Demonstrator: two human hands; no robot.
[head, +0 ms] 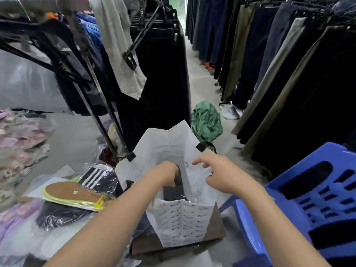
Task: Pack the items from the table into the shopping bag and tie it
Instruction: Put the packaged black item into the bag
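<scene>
A white shopping bag [169,143] with black handle tabs stands open in front of me. My left hand [166,175] reaches inside it, closed on a dark wrapped garment [174,193] that sits in the bag. Over the bag's right rim is my right hand [213,174], with its fingers spread and its thumb and lower fingers against the rim. On the table to the left lie a pair of brown insoles with yellow-green edges [74,193], a black packet with white stripes [100,177] and a dark item in clear plastic [57,215].
A blue plastic chair [300,201] stands at the right. Racks of hanging trousers [269,60] line both sides of a narrow aisle. A green cloth [207,122] and a white shoe [229,110] lie on the floor. Pastel packets [17,139] are stacked far left.
</scene>
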